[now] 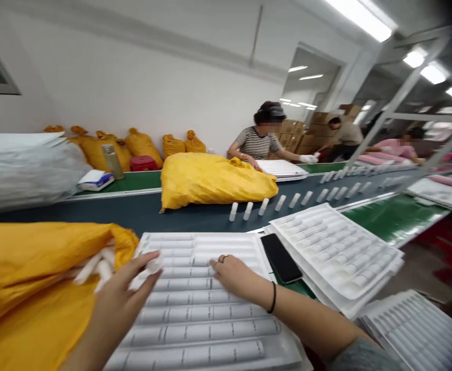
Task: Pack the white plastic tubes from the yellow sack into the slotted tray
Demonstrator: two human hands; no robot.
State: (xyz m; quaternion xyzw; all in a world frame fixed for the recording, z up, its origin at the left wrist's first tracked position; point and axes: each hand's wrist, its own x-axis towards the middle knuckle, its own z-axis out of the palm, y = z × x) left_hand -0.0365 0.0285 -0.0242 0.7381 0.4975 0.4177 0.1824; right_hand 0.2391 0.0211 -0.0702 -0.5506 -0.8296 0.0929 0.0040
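Note:
A white foam tray (pixel 245 242) in front of me holds rows of white tubes (pixel 210 313) with small dark print. Over its left side, my left hand (pixel 127 293) is closed, pinching a short white cylinder (pixel 155 264) between thumb and forefinger. My right hand (pixel 235 276) rests on the tray with curled fingers, its fingertips on the end of a white tube (pixel 203 261) in an upper row; part of the grip is hidden. At my left, an opened yellow sack (pixel 36 257) shows loose white tubes (pixel 90 268) in its mouth.
A black phone (pixel 281 258) lies right of the tray, beside stacked filled trays (pixel 332 247). White tubes (pixel 264 206) stand along the dark conveyor belt (pixel 133 208), with a full yellow sack (pixel 214 180) on it. A co-worker (pixel 262 141) sits across the belt.

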